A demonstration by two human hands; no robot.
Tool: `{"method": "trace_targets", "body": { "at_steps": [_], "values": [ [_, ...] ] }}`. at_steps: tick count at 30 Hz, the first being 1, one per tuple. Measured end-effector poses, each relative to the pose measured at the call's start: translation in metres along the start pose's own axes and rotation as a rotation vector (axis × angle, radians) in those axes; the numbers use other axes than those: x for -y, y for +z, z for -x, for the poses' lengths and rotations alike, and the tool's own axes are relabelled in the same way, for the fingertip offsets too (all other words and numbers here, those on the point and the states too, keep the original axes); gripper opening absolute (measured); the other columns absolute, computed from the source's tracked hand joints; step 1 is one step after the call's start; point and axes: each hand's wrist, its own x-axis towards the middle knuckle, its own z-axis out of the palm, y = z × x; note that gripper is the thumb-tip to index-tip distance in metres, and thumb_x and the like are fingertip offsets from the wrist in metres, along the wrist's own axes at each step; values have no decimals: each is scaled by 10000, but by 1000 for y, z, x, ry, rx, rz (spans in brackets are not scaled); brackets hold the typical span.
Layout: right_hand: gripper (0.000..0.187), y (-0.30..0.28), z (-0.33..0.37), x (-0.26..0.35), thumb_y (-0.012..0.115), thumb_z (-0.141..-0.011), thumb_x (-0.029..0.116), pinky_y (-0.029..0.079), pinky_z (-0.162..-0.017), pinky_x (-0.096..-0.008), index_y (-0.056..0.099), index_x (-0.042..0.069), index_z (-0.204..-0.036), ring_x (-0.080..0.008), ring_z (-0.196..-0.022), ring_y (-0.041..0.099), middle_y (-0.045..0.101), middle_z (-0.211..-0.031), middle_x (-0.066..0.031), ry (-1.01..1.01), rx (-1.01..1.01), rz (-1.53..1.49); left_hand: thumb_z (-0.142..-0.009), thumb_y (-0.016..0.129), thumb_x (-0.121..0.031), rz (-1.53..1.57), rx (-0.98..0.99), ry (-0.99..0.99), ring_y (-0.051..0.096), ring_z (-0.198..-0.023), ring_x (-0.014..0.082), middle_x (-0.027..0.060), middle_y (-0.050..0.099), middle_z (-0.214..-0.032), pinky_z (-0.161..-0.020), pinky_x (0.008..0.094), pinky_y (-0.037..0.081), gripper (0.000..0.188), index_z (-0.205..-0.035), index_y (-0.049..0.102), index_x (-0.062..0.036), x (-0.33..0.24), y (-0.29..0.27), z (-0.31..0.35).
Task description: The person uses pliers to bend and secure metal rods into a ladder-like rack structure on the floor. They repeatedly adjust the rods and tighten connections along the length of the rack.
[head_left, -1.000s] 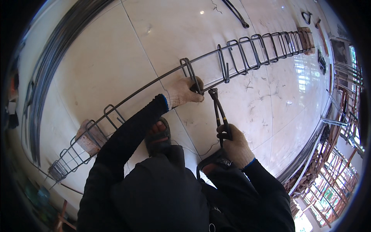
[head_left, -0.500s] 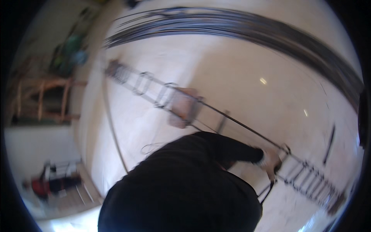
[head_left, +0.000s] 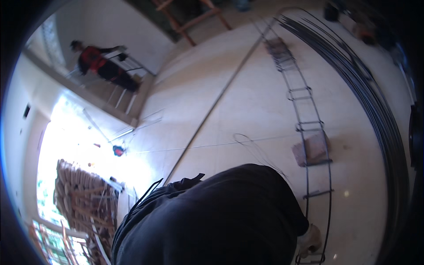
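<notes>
My left hand [head_left: 311, 240] is low at the right, at the end of my black-sleeved arm [head_left: 282, 198]. It is between the two long bars of a narrow reinforcing-steel cage [head_left: 328, 207], close above a stirrup [head_left: 311, 261]. Its fingers look curled, but what is in them is hidden. The cage runs away from me, with several stirrups across its bars, spaced along it. A reddish block [head_left: 311, 149] is beneath its middle, and another block [head_left: 276, 46] is beneath its far end. My right hand is out of view.
A thick bundle of steel rods [head_left: 366, 92] curves along the right. A long bar [head_left: 216, 104] crosses the floor, near a loop of thin wire [head_left: 247, 140]. Another person [head_left: 99, 64] is at the far left by a raised edge. Stacked wood [head_left: 84, 194] is at the lower left.
The view has swung left, so the cage now runs up the right side and the other person appears higher. My left hand stays at the cage, now near the lower edge.
</notes>
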Motion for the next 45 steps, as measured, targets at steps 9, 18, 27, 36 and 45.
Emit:
{"method": "trace_targets", "body": {
  "at_steps": [9, 18, 27, 36, 45],
  "values": [
    [313, 21, -69, -31, 612, -949, 91, 576, -1018, -465, 774, 48, -1213, -364, -1187, 709, 757, -1235, -189, -449, -3, 194, -967, 781, -59, 58, -1851, -690, 679, -1018, 187, 77, 659, -1191, -855, 358, 606, 495, -1416, 574, -90, 52, -80, 444],
    [324, 50, -128, -106, 632, -986, 224, 565, -1030, -455, 750, 86, -1254, -346, -1205, 714, 753, -1290, -157, -357, 86, 170, -983, 705, -490, -761, -2423, -3297, 698, -1082, 330, 147, 631, -1304, -864, 482, 616, 748, -1527, 422, -61, -278, 230, 801],
    [236, 45, -116, -89, 634, -1001, 273, 587, -964, -460, 763, 135, -1142, -321, -1096, 747, 779, -1155, -128, -309, 61, 335, -1056, 674, -343, -221, -2665, -3352, 731, -908, 259, 136, 733, -1063, -804, 361, 636, 321, -1216, 674, -65, -343, 343, 913],
    [178, -6, -13, -100, 673, -940, 139, 603, -902, -464, 797, 114, -1065, -323, -989, 749, 767, -1111, -142, 117, 42, 325, -1056, 710, -293, -525, -1555, -1298, 677, -1076, 263, 156, 677, -1222, -931, 366, 599, 410, -1343, 600, -21, -26, -27, 611],
    [256, -19, 171, -59, 723, -792, 160, 585, -729, -552, 790, 90, -1029, -410, -861, 750, 762, -898, -187, 588, -226, 124, -1056, 745, -243, -156, -318, -169, 623, -1245, 267, 175, 622, -1381, -1057, 370, 562, 538, -1470, 526, 22, -14, -75, 195]
  ]
}}
